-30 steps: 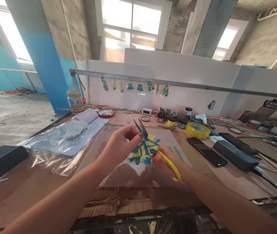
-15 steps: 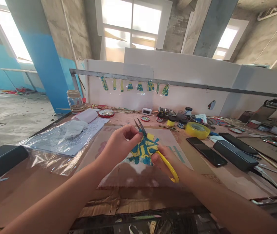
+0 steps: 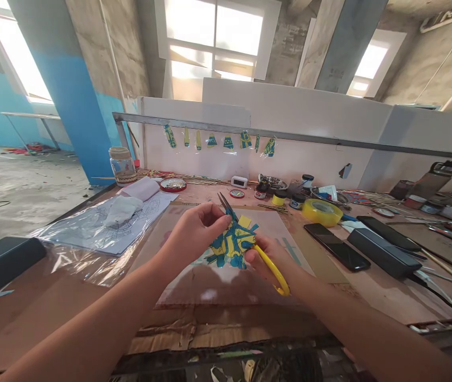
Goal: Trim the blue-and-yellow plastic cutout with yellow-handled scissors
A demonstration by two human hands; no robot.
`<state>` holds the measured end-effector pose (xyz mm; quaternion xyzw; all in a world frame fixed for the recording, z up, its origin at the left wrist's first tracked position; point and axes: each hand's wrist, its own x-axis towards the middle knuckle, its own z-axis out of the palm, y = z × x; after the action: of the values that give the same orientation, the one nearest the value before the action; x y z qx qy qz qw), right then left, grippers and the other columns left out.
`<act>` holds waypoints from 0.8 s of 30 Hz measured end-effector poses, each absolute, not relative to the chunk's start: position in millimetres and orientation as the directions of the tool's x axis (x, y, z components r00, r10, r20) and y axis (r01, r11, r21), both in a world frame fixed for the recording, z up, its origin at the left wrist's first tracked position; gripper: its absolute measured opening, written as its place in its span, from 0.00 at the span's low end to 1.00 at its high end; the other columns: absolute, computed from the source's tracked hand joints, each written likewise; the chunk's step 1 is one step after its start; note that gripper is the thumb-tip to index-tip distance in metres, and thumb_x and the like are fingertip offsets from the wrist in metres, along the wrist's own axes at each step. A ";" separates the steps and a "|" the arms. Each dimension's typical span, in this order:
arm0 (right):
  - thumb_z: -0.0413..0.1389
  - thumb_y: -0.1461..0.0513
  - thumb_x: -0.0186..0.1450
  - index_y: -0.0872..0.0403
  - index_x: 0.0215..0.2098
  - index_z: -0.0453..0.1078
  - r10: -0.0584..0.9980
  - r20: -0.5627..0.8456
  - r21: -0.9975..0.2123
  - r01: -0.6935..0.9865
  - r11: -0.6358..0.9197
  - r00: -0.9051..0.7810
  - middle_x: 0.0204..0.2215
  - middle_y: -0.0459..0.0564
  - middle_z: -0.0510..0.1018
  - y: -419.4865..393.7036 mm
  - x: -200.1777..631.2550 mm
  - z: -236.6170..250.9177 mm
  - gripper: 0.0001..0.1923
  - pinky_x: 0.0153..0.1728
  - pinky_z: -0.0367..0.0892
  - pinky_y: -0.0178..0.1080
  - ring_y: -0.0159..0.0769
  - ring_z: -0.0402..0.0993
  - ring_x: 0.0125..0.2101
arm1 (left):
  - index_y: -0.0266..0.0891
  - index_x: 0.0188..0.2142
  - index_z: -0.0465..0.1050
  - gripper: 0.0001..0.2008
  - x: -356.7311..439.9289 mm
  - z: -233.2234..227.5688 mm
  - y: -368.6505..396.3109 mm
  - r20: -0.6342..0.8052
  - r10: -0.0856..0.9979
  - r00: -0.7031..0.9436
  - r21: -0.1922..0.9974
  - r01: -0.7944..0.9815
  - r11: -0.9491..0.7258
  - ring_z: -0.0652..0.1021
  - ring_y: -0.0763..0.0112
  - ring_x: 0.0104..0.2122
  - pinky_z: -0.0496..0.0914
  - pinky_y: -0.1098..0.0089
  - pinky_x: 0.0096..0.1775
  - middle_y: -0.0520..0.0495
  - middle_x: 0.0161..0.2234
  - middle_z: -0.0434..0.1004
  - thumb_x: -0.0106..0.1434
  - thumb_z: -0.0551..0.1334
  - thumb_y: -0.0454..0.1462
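The scissors (image 3: 249,241) have closed since a second ago, blades nearly shut in the blue-yellow cutout (image 3: 231,243) above the cardboard sheet (image 3: 194,286): one snip looks done. Left hand (image 3: 194,233) fingers pinch the cutout; right hand (image 3: 269,260) grips the handles.

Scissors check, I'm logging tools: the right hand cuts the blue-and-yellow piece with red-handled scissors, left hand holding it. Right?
Not quite: the head view shows the scissors have yellow handles. The right hand works them on the blue-and-yellow piece, held by the left hand.

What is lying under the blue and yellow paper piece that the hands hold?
Under the blue and yellow paper piece lies a pinkish cardboard sheet on the table. The part directly beneath the paper and hands is covered.
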<state>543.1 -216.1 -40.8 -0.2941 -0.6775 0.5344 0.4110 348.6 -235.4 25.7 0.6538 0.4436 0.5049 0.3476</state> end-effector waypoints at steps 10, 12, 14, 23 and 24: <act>0.60 0.50 0.62 0.51 0.44 0.68 0.868 0.337 -0.881 0.204 0.428 -0.365 0.27 0.43 0.71 -218.4 556.3 -4.8 0.18 0.21 0.63 0.33 0.30 0.66 0.22 | 0.39 0.31 0.71 0.15 344.4 14.0 -225.1 0.281 0.945 0.166 0.912 0.259 -0.317 0.70 0.75 0.24 0.63 0.74 0.26 0.54 0.25 0.72 0.61 0.66 0.49; 0.61 0.55 0.62 0.50 0.43 0.68 0.845 0.402 -0.818 0.277 0.504 -0.352 0.31 0.45 0.74 -222.5 556.0 1.9 0.14 0.27 0.69 0.35 0.34 0.72 0.28 | 0.39 0.31 0.73 0.15 346.8 7.0 -223.7 0.250 0.943 0.221 0.911 0.275 -0.306 0.71 0.74 0.25 0.64 0.73 0.27 0.53 0.26 0.73 0.61 0.66 0.49; 0.59 0.57 0.63 0.50 0.43 0.68 0.822 0.436 -0.764 0.333 0.553 -0.366 0.34 0.47 0.76 -224.8 556.3 3.7 0.11 0.32 0.72 0.37 0.36 0.75 0.32 | 0.40 0.32 0.74 0.15 348.5 2.6 -223.3 0.224 0.940 0.258 0.888 0.342 -0.306 0.72 0.72 0.25 0.64 0.72 0.28 0.53 0.25 0.74 0.61 0.65 0.50; 0.50 0.72 0.63 0.51 0.56 0.67 0.518 0.643 -0.044 0.648 0.760 -0.564 0.46 0.56 0.77 -193.0 593.1 -0.8 0.25 0.47 0.69 0.44 0.44 0.73 0.47 | 0.42 0.47 0.78 0.24 327.6 33.8 -227.2 0.628 0.773 0.090 0.655 0.476 -0.587 0.77 0.58 0.51 0.69 0.60 0.54 0.44 0.49 0.81 0.72 0.51 0.53; 0.51 0.72 0.63 0.51 0.57 0.67 0.512 0.638 0.003 0.667 0.745 -0.575 0.46 0.56 0.77 -188.1 597.3 -1.2 0.25 0.47 0.69 0.44 0.44 0.73 0.46 | 0.42 0.47 0.79 0.25 325.6 38.1 -228.6 0.651 0.753 0.099 0.641 0.460 -0.615 0.76 0.57 0.53 0.68 0.59 0.56 0.44 0.51 0.80 0.72 0.50 0.54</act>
<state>597.3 -188.1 -1.2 -0.3355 -0.8788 -0.1224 0.3165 325.6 -228.6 38.1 0.7280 0.4164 0.5266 0.1389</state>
